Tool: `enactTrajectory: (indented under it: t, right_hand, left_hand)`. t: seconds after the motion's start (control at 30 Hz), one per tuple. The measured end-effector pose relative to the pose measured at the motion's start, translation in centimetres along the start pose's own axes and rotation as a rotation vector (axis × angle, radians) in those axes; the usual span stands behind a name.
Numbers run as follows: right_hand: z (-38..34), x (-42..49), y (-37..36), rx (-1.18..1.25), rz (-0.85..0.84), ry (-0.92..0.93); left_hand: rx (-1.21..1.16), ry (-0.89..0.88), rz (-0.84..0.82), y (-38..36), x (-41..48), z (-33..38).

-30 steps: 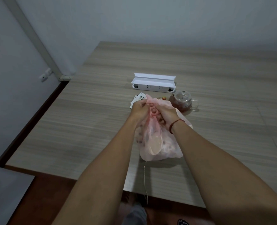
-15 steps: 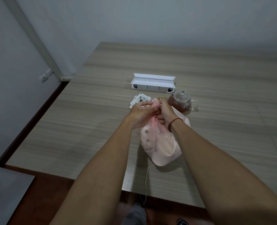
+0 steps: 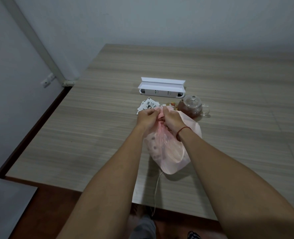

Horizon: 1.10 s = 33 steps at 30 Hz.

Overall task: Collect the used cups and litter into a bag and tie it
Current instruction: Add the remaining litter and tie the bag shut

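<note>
A translucent pink plastic bag (image 3: 168, 152) lies on the wooden table (image 3: 91, 135), bulging with cups whose round rims show through its skin. My left hand (image 3: 147, 116) and my right hand (image 3: 173, 119) both pinch the bunched bag mouth (image 3: 161, 113) at the far end, knuckles nearly touching. A red cord circles my right wrist. A thin string (image 3: 157, 185) trails from the bag's near end over the table's front edge.
Behind the bag lie black-and-white printed sachets (image 3: 147, 106), small wrapped sweets (image 3: 172, 105), a glass teapot (image 3: 192, 106) of dark tea, and a white power strip box (image 3: 161, 87) with its lid up. A wall pipe runs at left.
The bag has dropped and stretched toward the table's front edge. My hands moved slightly farther away and tightened on the twisted bag mouth.
</note>
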State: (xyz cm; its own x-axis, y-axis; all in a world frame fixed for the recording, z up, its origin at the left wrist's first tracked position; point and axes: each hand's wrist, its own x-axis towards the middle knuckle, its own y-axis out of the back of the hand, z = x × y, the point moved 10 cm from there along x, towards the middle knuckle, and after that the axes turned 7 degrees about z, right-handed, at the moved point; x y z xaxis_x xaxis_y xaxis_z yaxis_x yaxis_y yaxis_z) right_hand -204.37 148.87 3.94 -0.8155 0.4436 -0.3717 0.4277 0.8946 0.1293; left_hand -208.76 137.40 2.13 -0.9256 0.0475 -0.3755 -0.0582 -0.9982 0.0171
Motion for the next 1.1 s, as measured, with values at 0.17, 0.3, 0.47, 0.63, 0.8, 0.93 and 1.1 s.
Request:
enactTrajectory:
  t: [0.17, 0.3, 0.47, 0.63, 0.8, 0.93, 1.1]
  right_hand:
    - [0.4, 1.4, 0.0, 0.024, -0.001, -0.047]
    - [1.2, 2.0, -0.3, -0.011, -0.039, -0.094]
    - [1.4, 2.1, -0.3, -0.045, -0.070, -0.101]
    - [0.9, 2.1, -0.3, -0.151, -0.083, -0.047]
    - [0.1, 2.6, 0.5, -0.334, 0.041, 0.156]
    - [-0.5, 2.2, 1.1, -0.466, 0.130, 0.260]
    - [-1.1, 0.9, 0.8, -0.270, 0.022, 0.285]
  left_hand:
    - [-0.004, 0.067, -0.098, -1.0, -1.4, 0.2]
    - [-0.072, 0.149, -0.151, -0.9, -1.9, 0.3]
    - [-0.062, 0.092, -0.167, -0.9, -2.8, 1.6]
    - [0.008, -0.077, -0.180, -1.0, -3.1, 2.7]
    - [0.329, -0.321, 0.109, 0.2, -1.3, 4.0]
    - [0.520, -0.484, 0.156, -1.0, -0.4, 4.4]
    - [0.689, -0.509, 0.162, -1.3, 0.5, 4.1]
